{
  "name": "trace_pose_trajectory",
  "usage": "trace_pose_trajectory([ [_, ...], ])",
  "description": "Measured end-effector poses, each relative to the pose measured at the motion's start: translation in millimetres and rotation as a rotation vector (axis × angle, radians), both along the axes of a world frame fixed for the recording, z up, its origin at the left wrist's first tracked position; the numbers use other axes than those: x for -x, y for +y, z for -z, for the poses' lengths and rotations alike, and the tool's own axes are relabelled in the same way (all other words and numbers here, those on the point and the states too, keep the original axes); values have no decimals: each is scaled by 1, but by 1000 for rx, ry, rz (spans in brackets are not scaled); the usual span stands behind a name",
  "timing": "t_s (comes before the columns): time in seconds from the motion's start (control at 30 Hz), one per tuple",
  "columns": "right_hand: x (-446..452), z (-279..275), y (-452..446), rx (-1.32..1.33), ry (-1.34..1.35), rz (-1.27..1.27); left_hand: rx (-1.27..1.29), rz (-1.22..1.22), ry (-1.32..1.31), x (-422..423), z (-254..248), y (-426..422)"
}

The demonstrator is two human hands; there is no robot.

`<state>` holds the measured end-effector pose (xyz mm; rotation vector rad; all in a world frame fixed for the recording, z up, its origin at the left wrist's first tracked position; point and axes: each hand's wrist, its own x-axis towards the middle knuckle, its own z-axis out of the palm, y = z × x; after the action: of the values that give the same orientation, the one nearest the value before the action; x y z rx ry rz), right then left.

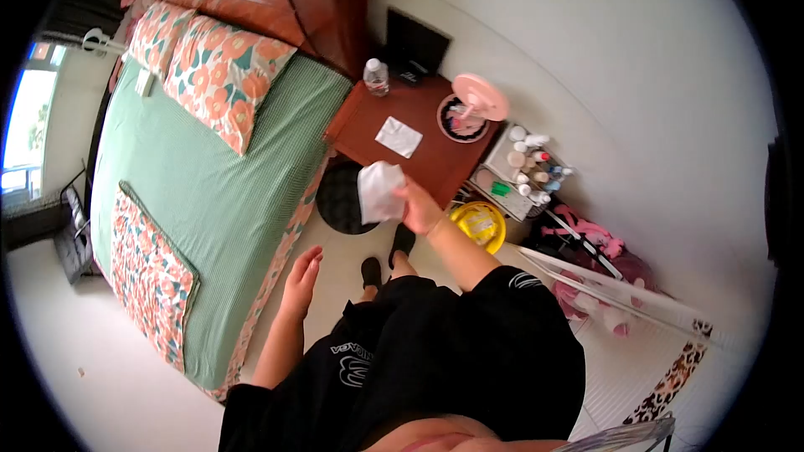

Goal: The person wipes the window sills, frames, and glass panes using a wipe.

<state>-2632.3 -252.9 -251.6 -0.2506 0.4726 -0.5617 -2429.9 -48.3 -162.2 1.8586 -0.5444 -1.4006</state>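
My right hand (419,205) pinches a white tissue (381,192) by its right side, in front of the red-brown bedside table (360,127). The tissue hangs over the edge of a round black stool (339,201). Lower and to the left, my left hand (303,280) is held beside the bed with nothing in it, its fingers extended. On the table lie a flat white tissue (399,137), a clear bottle (376,77), a dark upright screen (417,42) and a pink round mirror (480,98) on a container.
A bed (209,201) with floral pillows (222,71) fills the left. Right of the table stand a rack of bottles (528,163) and a yellow basin (479,228). A white rail (611,285) and pink plush items (586,230) are at the lower right.
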Motion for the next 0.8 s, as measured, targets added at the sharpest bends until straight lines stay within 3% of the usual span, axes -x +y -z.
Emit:
trace_pose_trajectory([
  [0.03,3,-20,15,37,-39,-56,40,20,103,4,-2,-13],
  [0.13,6,-42,66,297,192,-187,193,83,661,19,-10,-43],
  [0.17,7,-51,80,411,274,-204,206,-48,700,34,-16,-45],
  [0.23,21,-84,103,430,259,-118,181,29,671,49,-17,-48],
  [0.27,29,-94,115,408,380,-51,181,76,681,55,-19,-50],
  [0.37,48,-91,153,453,536,208,79,354,597,76,-27,-48],
  [0.47,74,-129,190,432,939,351,92,531,704,101,-30,-41],
  [0.63,88,-109,262,387,1048,770,0,673,853,148,-26,-11],
  [0.7,97,-106,293,367,1022,853,-46,753,886,159,-22,9],
  [0.73,106,-120,308,293,1111,724,-93,757,879,165,-19,19],
  [0.77,113,-92,323,343,1267,710,-137,782,879,179,-16,30],
  [0.8,119,-85,341,294,1114,852,-152,819,856,196,-24,45],
])
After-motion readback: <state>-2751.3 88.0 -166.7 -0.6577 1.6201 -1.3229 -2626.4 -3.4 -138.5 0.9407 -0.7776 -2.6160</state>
